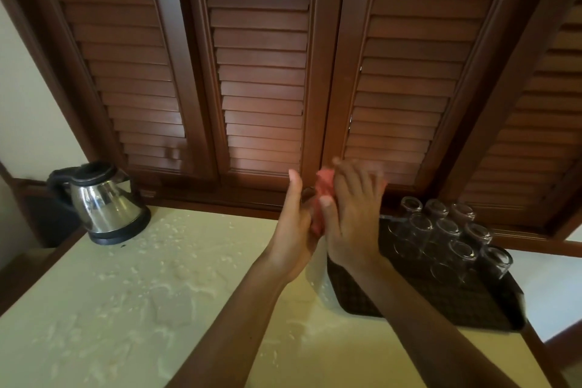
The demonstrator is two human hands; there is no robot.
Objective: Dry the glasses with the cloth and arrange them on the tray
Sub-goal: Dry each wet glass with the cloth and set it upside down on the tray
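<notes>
Pink cloth (321,195) sits bunched between both hands at mid-frame — the left hand (294,230) upright with thumb raised, the right hand (352,217) pressed over it, fingers curled around the fabric. Glasses (441,230) stand upside down on the dark tray (466,309), right of centre.

A pink cloth (321,198) is bunched between the left hand (294,230) and right hand (352,214), raised above the counter — whether a glass sits inside it cannot be told, as the hands blur. To the right lies a dark, checker-patterned tray (441,305) with a raised rim. On its far half stand clear glasses (447,230) — about ten, upside down, set close together in rows.
</notes>
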